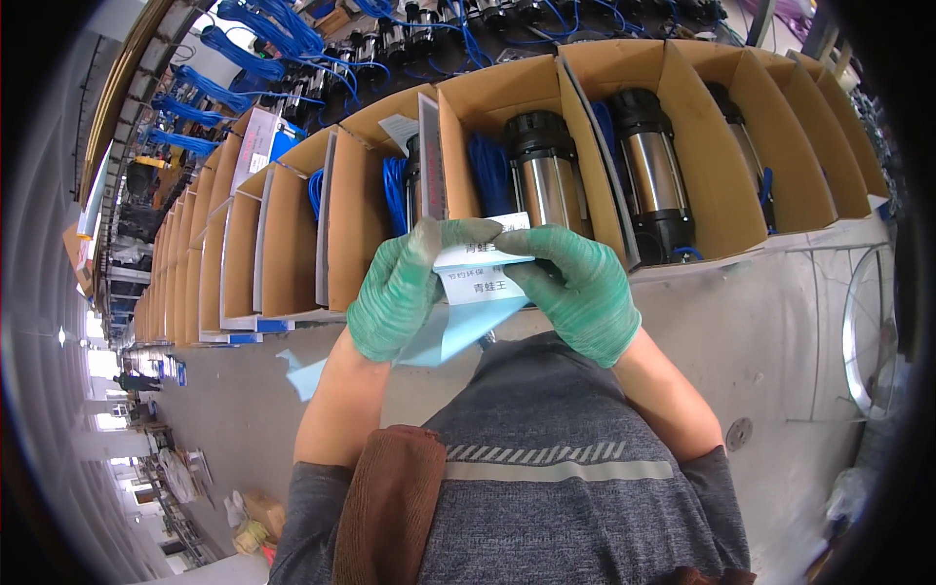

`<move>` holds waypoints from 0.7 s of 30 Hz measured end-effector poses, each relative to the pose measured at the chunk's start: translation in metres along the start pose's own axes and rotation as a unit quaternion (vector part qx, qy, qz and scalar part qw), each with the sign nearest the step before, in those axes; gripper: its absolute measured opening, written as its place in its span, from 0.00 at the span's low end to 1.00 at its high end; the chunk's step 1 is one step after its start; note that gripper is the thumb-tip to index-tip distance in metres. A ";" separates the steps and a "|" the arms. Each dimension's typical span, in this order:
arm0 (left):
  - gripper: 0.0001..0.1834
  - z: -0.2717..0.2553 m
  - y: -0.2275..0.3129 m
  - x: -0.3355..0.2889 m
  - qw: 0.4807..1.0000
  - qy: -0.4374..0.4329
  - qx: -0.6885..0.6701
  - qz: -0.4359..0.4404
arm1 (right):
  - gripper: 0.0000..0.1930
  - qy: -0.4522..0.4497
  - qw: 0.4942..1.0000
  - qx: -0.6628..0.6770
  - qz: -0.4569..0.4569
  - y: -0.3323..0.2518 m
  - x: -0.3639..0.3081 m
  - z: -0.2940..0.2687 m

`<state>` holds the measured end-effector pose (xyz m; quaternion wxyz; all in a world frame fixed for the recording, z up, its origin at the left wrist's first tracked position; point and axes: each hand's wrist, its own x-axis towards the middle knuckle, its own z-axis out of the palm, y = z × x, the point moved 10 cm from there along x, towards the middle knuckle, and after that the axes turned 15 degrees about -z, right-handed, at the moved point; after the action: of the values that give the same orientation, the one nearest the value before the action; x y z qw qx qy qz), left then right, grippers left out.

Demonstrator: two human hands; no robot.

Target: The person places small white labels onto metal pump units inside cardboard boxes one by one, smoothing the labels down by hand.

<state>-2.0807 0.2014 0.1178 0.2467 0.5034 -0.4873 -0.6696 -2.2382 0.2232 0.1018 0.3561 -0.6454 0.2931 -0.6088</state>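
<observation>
In front of my body, my left hand (393, 292) and my right hand (581, 292), both in green gloves with grey fingertips, pinch a strip of white printed labels (480, 287) between them. Light blue backing paper (458, 330) trails from the strip below my hands and out past my left wrist. The fingers of both hands are closed on the strip, partly covering it. Just beyond stand open cardboard boxes (379, 190). One holds a silver and black submersible pump (549, 175) with a coil of blue cable (487, 171) beside it.
Another steel pump (651, 166) stands in the box to the right. The row of boxes (210, 249) runs far off to the left. Behind it are more pumps and blue cable bundles (239, 54). A wheel-like ring (850, 331) stands at the right, above the grey floor (760, 341).
</observation>
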 end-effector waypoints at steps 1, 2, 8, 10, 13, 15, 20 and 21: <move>0.45 0.002 -0.006 0.004 0.998 -0.006 -0.050 -0.037 | 0.15 0.003 1.000 -0.016 -0.022 -0.002 0.000 -0.003; 0.44 0.004 -0.002 0.004 0.999 -0.002 -0.048 -0.021 | 0.15 0.000 0.998 -0.044 -0.042 -0.005 -0.001 -0.005; 0.41 0.009 -0.004 0.019 0.993 0.000 -0.104 -0.059 | 0.14 -0.005 0.986 -0.128 -0.103 -0.009 -0.007 -0.014; 0.40 0.007 -0.001 0.025 0.995 0.000 -0.079 -0.053 | 0.14 -0.008 0.984 -0.144 -0.102 -0.008 -0.010 -0.015; 0.38 0.000 0.005 0.031 0.998 0.030 -0.005 -0.046 | 0.16 0.031 0.986 -0.118 -0.114 -0.015 -0.013 -0.021; 0.38 0.000 0.009 0.040 0.998 0.032 0.024 -0.046 | 0.17 0.042 0.983 -0.146 -0.107 -0.022 -0.019 -0.028; 0.39 0.013 0.023 0.090 0.966 0.015 0.248 -0.070 | 0.14 0.017 0.978 -0.107 -0.180 -0.062 -0.033 -0.055; 0.39 0.015 0.024 0.103 0.940 0.015 0.332 -0.077 | 0.13 0.055 0.980 -0.072 -0.178 -0.066 -0.038 -0.071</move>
<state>-2.1369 0.1133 0.0946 0.0199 0.6026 -0.6379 -0.4792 -2.3158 0.2843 0.1341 0.1781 -0.6765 0.2354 -0.6747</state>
